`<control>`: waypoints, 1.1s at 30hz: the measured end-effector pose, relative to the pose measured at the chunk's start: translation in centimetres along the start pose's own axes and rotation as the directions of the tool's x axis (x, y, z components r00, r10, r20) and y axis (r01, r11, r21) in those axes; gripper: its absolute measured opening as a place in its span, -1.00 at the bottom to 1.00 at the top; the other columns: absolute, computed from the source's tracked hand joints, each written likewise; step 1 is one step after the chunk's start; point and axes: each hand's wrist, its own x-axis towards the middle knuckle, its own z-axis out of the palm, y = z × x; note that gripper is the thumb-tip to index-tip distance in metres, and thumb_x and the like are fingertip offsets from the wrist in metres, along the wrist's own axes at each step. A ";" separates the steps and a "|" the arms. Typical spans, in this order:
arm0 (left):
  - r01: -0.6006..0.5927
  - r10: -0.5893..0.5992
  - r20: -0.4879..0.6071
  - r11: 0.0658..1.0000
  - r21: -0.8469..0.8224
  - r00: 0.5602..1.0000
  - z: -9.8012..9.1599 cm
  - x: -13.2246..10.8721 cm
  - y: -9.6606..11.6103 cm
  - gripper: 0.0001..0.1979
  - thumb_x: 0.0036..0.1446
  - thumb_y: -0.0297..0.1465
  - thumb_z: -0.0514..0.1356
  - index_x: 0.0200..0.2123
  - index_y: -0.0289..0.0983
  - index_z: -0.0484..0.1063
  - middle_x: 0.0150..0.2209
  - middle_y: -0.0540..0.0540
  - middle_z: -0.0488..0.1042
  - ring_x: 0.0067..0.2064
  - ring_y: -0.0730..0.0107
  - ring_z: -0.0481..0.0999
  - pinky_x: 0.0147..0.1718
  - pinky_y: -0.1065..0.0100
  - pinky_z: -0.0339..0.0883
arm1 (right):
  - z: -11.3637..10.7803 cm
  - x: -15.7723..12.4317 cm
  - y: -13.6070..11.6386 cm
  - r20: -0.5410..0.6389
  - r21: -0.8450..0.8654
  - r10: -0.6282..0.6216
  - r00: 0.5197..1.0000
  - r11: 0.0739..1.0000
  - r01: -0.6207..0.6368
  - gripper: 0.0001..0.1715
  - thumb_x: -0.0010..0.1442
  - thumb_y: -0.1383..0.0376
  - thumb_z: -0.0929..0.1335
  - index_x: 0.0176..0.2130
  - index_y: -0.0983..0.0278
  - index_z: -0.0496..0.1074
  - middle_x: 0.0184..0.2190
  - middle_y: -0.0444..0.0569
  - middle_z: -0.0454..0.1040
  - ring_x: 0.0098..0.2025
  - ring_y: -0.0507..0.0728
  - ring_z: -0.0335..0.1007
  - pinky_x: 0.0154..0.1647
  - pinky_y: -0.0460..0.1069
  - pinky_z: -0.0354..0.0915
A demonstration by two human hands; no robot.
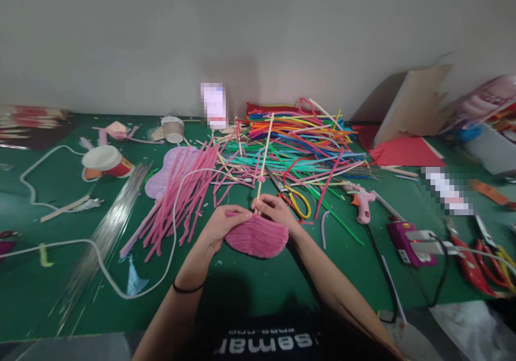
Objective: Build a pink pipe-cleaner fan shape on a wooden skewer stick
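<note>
A half-round pink piece (258,237), made of fuzzy pipe cleaners laid side by side, is held low over the front of the table. My left hand (228,224) is closed on its left upper edge, the thumb lying along the top. At the middle of that edge, my right hand (272,207) pinches a thin cream stick (266,148) that slants up and away, with a small pink knot partway along it. My right hand's other fingers are behind the pink piece. Just beyond this hand lie scissors (298,202) with yellow and red handles.
Pink pipe cleaners (185,194) lie left of my hands, with a multicoloured heap (298,135) behind. Thin wires (107,232), a white cable (175,226) and a paper cup (107,162) are further left. On the right are a pink glue gun (363,202), purple power block (407,242) and red-handled pliers (470,264).
</note>
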 end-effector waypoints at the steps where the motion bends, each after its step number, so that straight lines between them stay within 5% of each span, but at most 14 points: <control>1: -0.010 0.010 0.002 1.000 -0.016 1.000 0.0 0.0 0.0 -0.76 -0.15 -0.27 0.43 -0.44 -0.32 0.59 -0.44 -0.10 0.58 -0.39 0.36 0.52 -0.34 0.40 0.31 | 0.0 0.1 0.0 -0.002 0.005 -0.001 1.000 1.000 0.001 -0.57 0.06 -0.05 0.44 -0.36 0.27 0.49 -0.55 -0.17 0.37 -0.51 -0.01 0.22 -0.45 -0.11 0.15; 13: -0.070 0.070 -0.009 0.997 0.027 0.997 0.2 0.1 0.2 -0.77 -0.18 -0.34 0.44 -0.50 -0.31 0.48 -0.51 0.01 0.50 -0.46 0.45 0.46 -0.40 0.45 0.27 | 0.8 -0.2 -0.3 -0.069 -0.049 -0.090 0.993 0.995 0.087 -0.63 0.12 0.00 0.41 -0.35 0.25 0.48 -0.53 -0.17 0.39 -0.48 0.00 0.26 -0.43 -0.10 0.17; 19: -0.104 0.105 -0.076 0.994 0.027 0.991 0.2 0.1 0.1 -0.51 -0.16 -0.31 0.44 -0.11 -0.26 0.48 -0.39 -0.04 0.58 -0.40 0.37 0.54 -0.37 0.42 0.34 | 0.6 0.1 -0.3 -0.060 0.001 -0.054 0.997 0.999 0.054 -0.63 0.11 0.00 0.42 -0.35 0.26 0.49 -0.53 -0.18 0.38 -0.48 -0.01 0.26 -0.43 -0.11 0.18; 27: -0.167 0.118 -0.146 0.906 -0.390 0.982 0.4 0.1 0.4 -0.55 0.14 -0.09 0.23 -0.06 -0.31 0.50 -0.19 -0.17 0.61 -0.16 0.22 0.59 -0.19 0.34 0.46 | 0.3 0.4 -1.1 -0.270 0.212 -0.088 0.959 0.966 0.148 -0.66 0.08 0.05 0.46 -0.22 0.20 0.50 -0.45 -0.17 0.47 -0.44 -0.02 0.37 -0.44 -0.14 0.30; 33: -0.101 0.078 -0.068 0.859 -0.501 0.995 0.1 -0.1 0.7 -0.63 0.32 -0.19 0.03 -0.06 -0.30 0.48 -0.23 -0.17 0.62 -0.24 0.30 0.62 -0.26 0.33 0.51 | -0.6 0.5 -1.1 -0.332 0.129 -0.236 0.913 0.948 0.292 -0.74 0.09 0.13 0.47 -0.22 0.19 0.53 -0.35 -0.11 0.57 -0.30 0.06 0.50 -0.38 -0.11 0.37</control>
